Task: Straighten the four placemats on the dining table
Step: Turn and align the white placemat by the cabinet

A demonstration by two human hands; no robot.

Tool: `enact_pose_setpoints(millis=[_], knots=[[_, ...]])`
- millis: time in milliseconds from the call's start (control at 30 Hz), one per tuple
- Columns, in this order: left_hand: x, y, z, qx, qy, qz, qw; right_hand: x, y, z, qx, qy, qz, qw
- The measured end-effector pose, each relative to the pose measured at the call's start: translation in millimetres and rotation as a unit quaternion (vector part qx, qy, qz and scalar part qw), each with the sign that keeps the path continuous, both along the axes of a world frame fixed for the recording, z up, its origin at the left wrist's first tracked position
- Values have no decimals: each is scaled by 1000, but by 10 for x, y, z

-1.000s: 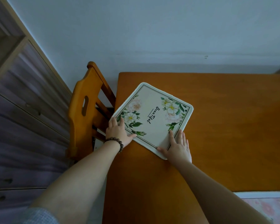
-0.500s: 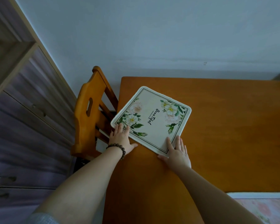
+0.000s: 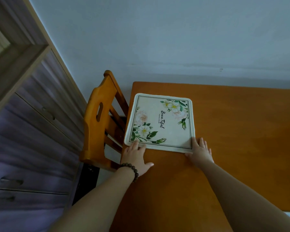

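Note:
One white placemat [image 3: 159,122] with a flower print and a dark border line lies flat at the far left corner of the orange wooden dining table [image 3: 233,139]. Its edges run nearly parallel to the table's edges. My left hand [image 3: 135,156], with a bead bracelet at the wrist, rests flat with its fingertips on the mat's near left corner. My right hand [image 3: 199,152] lies flat with fingers spread on the near right corner. No other placemat is in view.
An orange wooden chair [image 3: 100,124] stands tucked against the table's left side. A purple-grey cabinet with drawers [image 3: 28,148] fills the left. A pale wall [image 3: 174,39] runs behind the table. The table's near edge shows at the lower right.
The placemat has turned from a diamond-like skew to square with the table's edges. Both hands moved with its near corners, staying flat on it.

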State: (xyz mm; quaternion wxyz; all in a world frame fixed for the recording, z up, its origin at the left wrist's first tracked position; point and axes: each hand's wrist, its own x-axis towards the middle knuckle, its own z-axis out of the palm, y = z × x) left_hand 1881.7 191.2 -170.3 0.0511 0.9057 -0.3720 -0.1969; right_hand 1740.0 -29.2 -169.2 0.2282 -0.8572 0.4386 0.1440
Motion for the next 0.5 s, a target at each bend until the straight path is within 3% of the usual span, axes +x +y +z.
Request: enact_pose_setpoints(millis=[100, 233, 500], knots=[[16, 50, -13, -61, -11, 36, 997, -6, -85, -6, 4, -29, 2, 1000], [216, 84, -42, -53, -30, 89, 994, -43, -74, -42, 20, -45, 20, 999], [460, -115, -89, -47, 73, 136, 987, 23, -30, -120, -2, -82, 23, 996]])
